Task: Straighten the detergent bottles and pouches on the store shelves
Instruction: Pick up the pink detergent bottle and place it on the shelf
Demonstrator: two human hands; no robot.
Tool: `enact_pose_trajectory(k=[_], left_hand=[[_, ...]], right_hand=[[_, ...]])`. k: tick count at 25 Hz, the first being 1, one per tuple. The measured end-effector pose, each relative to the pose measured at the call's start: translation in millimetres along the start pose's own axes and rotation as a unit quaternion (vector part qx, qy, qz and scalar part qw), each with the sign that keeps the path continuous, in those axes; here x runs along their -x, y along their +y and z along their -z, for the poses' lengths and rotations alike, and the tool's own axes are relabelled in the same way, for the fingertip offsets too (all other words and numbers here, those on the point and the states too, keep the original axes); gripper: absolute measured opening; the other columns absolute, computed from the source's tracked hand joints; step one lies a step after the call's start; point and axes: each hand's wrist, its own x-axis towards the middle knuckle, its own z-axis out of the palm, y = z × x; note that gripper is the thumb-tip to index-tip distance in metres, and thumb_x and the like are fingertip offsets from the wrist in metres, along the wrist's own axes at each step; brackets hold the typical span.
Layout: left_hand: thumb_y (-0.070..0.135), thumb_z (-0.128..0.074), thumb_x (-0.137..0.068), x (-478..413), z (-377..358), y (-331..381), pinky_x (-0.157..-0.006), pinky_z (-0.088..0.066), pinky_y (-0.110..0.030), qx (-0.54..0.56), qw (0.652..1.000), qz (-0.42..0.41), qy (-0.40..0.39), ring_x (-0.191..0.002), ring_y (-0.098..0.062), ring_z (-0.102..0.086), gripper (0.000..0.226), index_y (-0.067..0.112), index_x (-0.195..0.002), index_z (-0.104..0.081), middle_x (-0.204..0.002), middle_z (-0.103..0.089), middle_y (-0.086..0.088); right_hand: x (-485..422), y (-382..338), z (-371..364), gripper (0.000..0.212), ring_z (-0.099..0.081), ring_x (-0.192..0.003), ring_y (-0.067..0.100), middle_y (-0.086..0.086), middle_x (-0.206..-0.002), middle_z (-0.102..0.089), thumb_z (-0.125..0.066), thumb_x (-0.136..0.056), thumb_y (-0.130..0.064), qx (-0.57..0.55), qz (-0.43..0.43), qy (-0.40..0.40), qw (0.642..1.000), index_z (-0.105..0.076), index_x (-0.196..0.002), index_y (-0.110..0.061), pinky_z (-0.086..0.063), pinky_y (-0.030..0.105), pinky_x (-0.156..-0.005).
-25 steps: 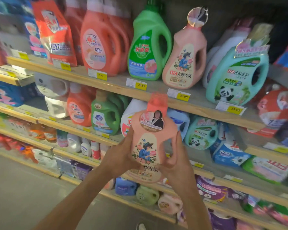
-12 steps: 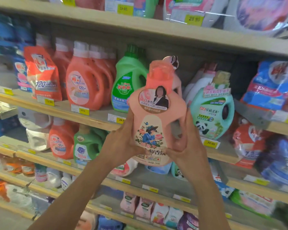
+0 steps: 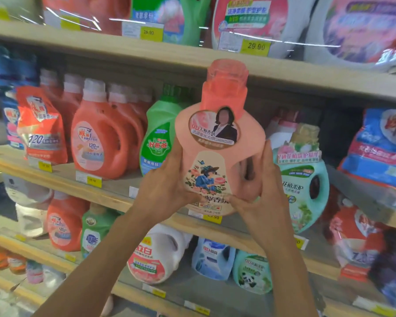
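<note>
I hold a pale pink detergent bottle with a coral cap upright in front of the middle shelf. My left hand grips its lower left side. My right hand grips its lower right side by the handle opening. The bottle hangs between a green bottle on the left and a teal bottle on the right. It hides the shelf spot behind it.
Orange bottles and an orange pouch stand left on the same shelf, a blue pouch at the right. The shelf above hangs close over the cap. Lower shelves hold white, blue and teal bottles.
Both hands have raised the pink bottle from the lower shelf level up to the middle shelf and closer to it. The view has tilted upward.
</note>
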Motion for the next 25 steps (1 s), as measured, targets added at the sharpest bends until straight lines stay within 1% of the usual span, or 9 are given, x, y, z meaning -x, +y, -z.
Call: enact_pose_trajectory(k=[2,3,5,7,11,15,17,22,25], left_hand=[[0.049,-0.088,-0.043,-9,-9,-3,-0.058,-0.034,-0.023,0.004,1.000,0.003,0.010,-0.097,-0.013,-0.053,0.119,0.030,-0.140,-0.021,-0.105,-0.065,0.018],[0.049,-0.087,-0.043,-12,-14,-5,-0.061,-0.038,-0.027,0.008,1.000,0.005,0.013,-0.094,-0.014,-0.057,0.117,0.032,-0.138,-0.021,-0.107,-0.066,0.016],[0.050,-0.086,-0.042,-17,-22,-8,-0.068,-0.042,-0.033,0.017,1.000,0.010,0.019,-0.098,-0.020,-0.061,0.118,0.038,-0.137,-0.018,-0.111,-0.068,0.013],[0.051,-0.082,-0.041,-23,-32,-13,-0.068,-0.044,-0.035,0.013,1.000,0.012,0.019,-0.095,-0.023,-0.063,0.119,0.039,-0.139,-0.015,-0.111,-0.068,0.013],[0.059,-0.074,-0.039,-32,-50,-24,-0.072,-0.049,-0.039,0.005,1.000,0.029,-0.004,-0.099,-0.028,-0.064,0.119,0.038,-0.140,-0.016,-0.111,-0.066,0.008],[0.066,-0.068,-0.035,-36,-61,-32,-0.074,-0.052,-0.042,-0.006,0.999,0.046,-0.019,-0.098,-0.030,-0.064,0.124,0.041,-0.143,-0.012,-0.111,-0.065,0.005],[0.066,-0.069,-0.036,-38,-66,-34,-0.074,-0.053,-0.043,-0.005,0.999,0.044,-0.029,-0.098,-0.031,-0.064,0.128,0.043,-0.145,-0.006,-0.113,-0.064,0.005],[0.053,-0.089,-0.043,-42,-78,-44,-0.080,-0.052,-0.040,-0.015,0.997,0.050,-0.053,-0.103,-0.028,-0.063,0.140,0.046,-0.146,0.006,-0.121,-0.063,0.004],[0.062,-0.080,-0.039,-46,-77,-50,-0.079,-0.054,-0.043,-0.015,0.996,0.047,-0.068,-0.099,-0.029,-0.065,0.144,0.046,-0.152,0.007,-0.120,-0.063,0.003]], right_hand=[[-10,7,-3,0.139,-0.015,-0.113,-0.045,-0.065,-0.133,-0.010,-0.095,-0.068,-0.022,0.009,0.009,0.006,1.000,0.006,-0.153,-0.066,-0.039,0.031,-0.088],[-14,12,-5,0.139,-0.016,-0.113,-0.045,-0.066,-0.132,-0.011,-0.096,-0.068,-0.022,0.015,0.013,0.004,1.000,0.006,-0.154,-0.065,-0.040,0.030,-0.087],[-21,20,-8,0.139,-0.027,-0.112,-0.039,-0.065,-0.131,-0.013,-0.095,-0.069,-0.021,0.020,0.014,-0.002,1.000,0.005,-0.155,-0.064,-0.041,0.030,-0.086],[-28,28,-11,0.139,-0.034,-0.114,-0.031,-0.062,-0.133,-0.017,-0.095,-0.069,-0.020,0.017,0.013,-0.007,1.000,0.006,-0.155,-0.063,-0.043,0.030,-0.087],[-38,48,-19,0.140,-0.027,-0.116,-0.040,-0.058,-0.137,-0.020,-0.096,-0.068,-0.021,0.019,0.009,-0.015,1.000,0.005,-0.155,-0.064,-0.044,0.031,-0.089],[-40,63,-25,0.140,-0.026,-0.118,-0.038,-0.063,-0.136,-0.012,-0.096,-0.068,-0.021,0.004,-0.016,-0.024,1.000,0.006,-0.152,-0.068,-0.042,0.032,-0.096],[-42,69,-28,0.140,-0.026,-0.119,-0.036,-0.064,-0.137,-0.010,-0.095,-0.068,-0.021,0.000,-0.024,-0.032,0.999,0.006,-0.152,-0.068,-0.041,0.033,-0.098],[-46,86,-36,0.140,-0.022,-0.117,-0.042,-0.063,-0.136,-0.013,-0.094,-0.068,-0.017,-0.005,-0.032,-0.048,0.998,0.006,-0.154,-0.064,-0.041,0.029,-0.095],[-51,93,-40,0.142,-0.021,-0.119,-0.042,-0.062,-0.138,-0.014,-0.095,-0.066,-0.017,-0.005,-0.030,-0.054,0.998,0.005,-0.154,-0.065,-0.043,0.030,-0.097]])
